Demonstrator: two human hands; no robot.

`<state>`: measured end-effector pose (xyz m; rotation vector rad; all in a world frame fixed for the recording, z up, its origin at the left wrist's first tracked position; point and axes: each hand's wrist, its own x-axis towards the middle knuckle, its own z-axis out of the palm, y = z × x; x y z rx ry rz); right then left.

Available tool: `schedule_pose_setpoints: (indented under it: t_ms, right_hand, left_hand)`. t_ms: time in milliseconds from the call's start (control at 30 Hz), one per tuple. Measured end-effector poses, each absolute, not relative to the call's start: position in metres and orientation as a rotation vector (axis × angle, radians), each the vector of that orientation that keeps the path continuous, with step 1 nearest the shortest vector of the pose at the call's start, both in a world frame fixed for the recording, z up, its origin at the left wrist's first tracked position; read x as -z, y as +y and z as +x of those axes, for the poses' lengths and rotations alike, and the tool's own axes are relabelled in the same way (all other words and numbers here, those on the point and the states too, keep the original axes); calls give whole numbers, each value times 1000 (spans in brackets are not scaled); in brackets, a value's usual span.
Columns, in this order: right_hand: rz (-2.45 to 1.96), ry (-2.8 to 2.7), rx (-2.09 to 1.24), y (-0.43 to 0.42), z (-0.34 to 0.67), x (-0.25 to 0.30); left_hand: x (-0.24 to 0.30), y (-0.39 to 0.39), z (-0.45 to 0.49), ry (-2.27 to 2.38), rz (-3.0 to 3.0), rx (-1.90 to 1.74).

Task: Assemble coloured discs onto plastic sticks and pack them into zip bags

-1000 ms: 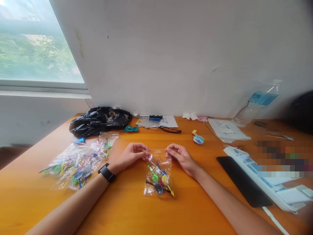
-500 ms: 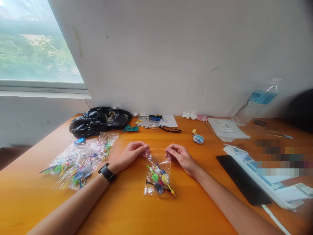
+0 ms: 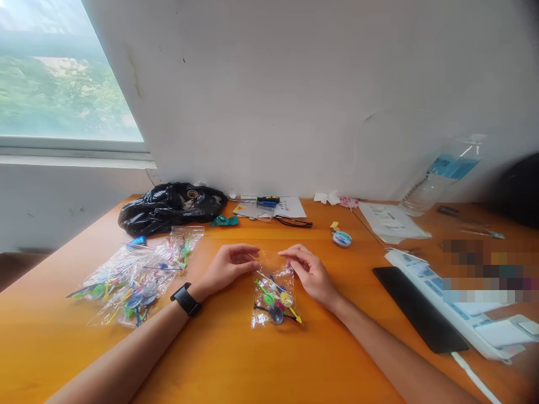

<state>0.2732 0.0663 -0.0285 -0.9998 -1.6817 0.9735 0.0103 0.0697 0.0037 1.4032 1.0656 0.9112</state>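
A small clear plastic bag (image 3: 273, 294) with several coloured arrow picks and round discs inside lies on the orange table (image 3: 236, 365) in front of me. My left hand (image 3: 229, 266), with a black watch on the wrist, pinches the bag's top left corner. My right hand (image 3: 307, 269) pinches the top right edge, fingers curled over it. Both hands rest on the table at the bag's upper end.
A pile of similar filled bags (image 3: 135, 275) lies to the left, a black plastic bag (image 3: 168, 207) behind it. A black phone (image 3: 416, 308) and white power strip (image 3: 458, 311) lie right. A water bottle (image 3: 438, 177), papers (image 3: 391, 221) and small round tape (image 3: 342, 239) stand farther back.
Both hands moved closer together at the bag's top. The bag's upper edge has bunched up and the bag slid slightly away from me.
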Motion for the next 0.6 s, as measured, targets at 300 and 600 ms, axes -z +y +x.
schedule_pose_setpoints:
  t_ms: [300, 600]
  right_hand:
    - [-989, -1678, -1014, 68, 273, 38]
    - [-946, -1687, -931, 69, 273, 37]
  left_hand:
    - [-12, 67, 11, 1107, 1556, -918]
    - [-16, 65, 12, 1155, 1598, -914]
